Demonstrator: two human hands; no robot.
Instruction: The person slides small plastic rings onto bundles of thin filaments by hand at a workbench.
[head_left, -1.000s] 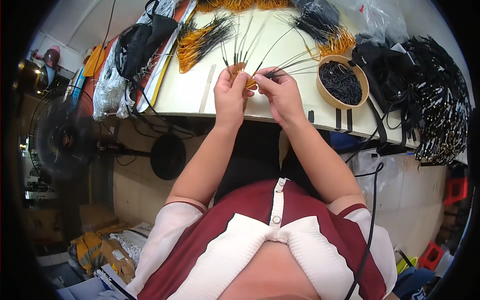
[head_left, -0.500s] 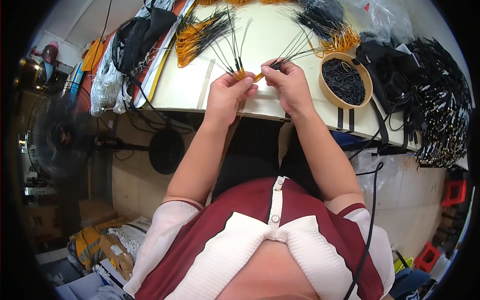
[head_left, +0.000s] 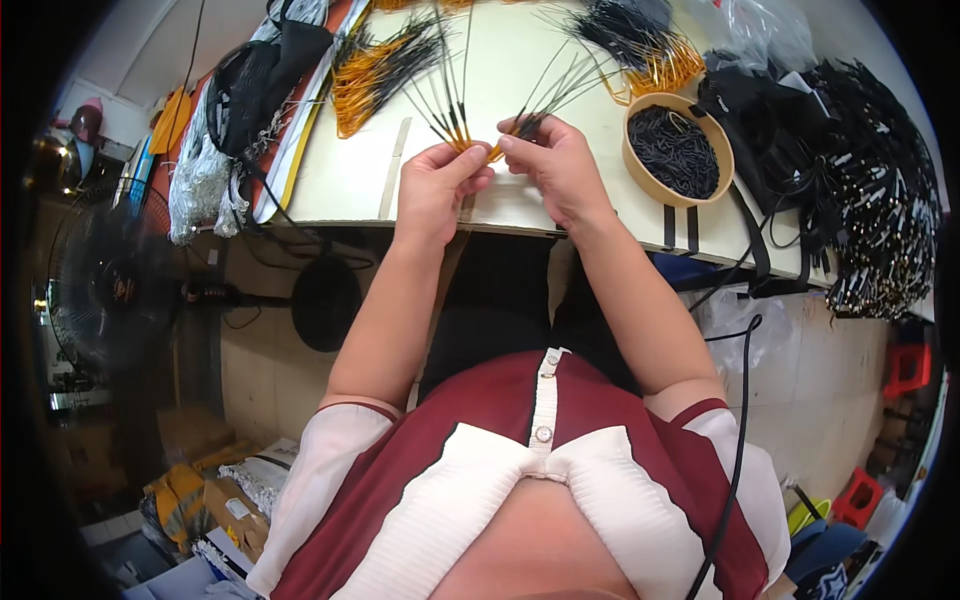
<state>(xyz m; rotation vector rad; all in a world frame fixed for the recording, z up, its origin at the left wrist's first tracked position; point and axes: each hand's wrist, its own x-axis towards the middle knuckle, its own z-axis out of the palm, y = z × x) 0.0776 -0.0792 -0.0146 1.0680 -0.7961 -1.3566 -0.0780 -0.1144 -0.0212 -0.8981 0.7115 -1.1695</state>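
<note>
Above the near edge of the table, my left hand (head_left: 437, 190) pinches a small fan of orange cords with thin black ends (head_left: 456, 125), the ends spreading upward. Close beside it, my right hand (head_left: 562, 172) has thumb and fingers closed on more of these cords (head_left: 528, 122), whose black ends splay up to the right. The orange parts run between the two hands, and the fingertips nearly meet there. Short black sleeves show where orange turns to black. My fingers partly hide the cords.
Right of my hands stands a tan bowl (head_left: 640, 170) of short black pieces (head_left: 675, 150). Orange-and-black cord bundles lie at the back left (head_left: 380, 75) and back right (head_left: 650, 55). A heap of black cords (head_left: 870, 190) hangs over the right end. A fan (head_left: 105, 275) stands at left.
The whole view has shifted slightly. Both hands keep their pinch on the cords, and their fingertips have moved a little closer together.
</note>
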